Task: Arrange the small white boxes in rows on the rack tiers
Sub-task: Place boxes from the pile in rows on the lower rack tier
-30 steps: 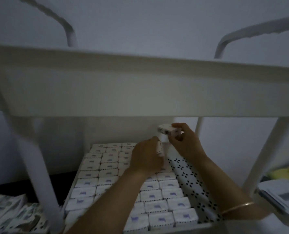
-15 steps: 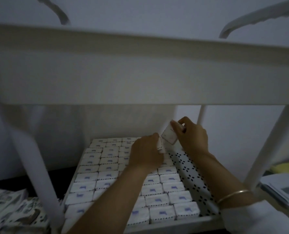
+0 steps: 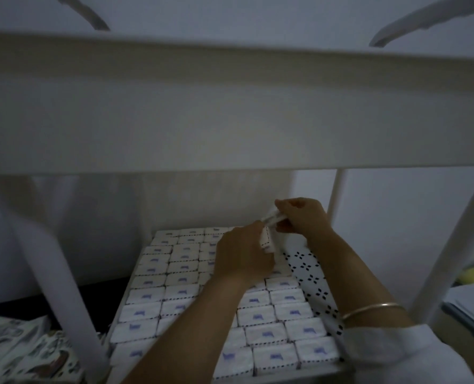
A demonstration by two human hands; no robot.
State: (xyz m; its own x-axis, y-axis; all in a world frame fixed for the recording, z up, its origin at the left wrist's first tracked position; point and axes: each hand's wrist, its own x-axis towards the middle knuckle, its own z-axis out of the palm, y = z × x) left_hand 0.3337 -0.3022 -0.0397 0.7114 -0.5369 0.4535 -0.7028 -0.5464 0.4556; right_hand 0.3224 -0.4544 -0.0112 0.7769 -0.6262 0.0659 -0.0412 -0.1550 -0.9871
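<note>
Over the far end of the lower tier (image 3: pixel 310 275), the right hand (image 3: pixel 303 218) is pinching a small white box (image 3: pixel 271 217), the left hand (image 3: pixel 244 253) gripping a second box (image 3: pixel 267 241), both probably heading for the bare right column.

light: dim, even, grey-blue cast | shadows: soft, darkest on floor (image 3: pixel 97 291) at lower left | focus: near upper tier (image 3: pixel 230 115) blurred, small white boxes (image 3: pixel 258 317) slightly grainy | edges: rack leg (image 3: pixel 60 273) bent by wide lens
</note>
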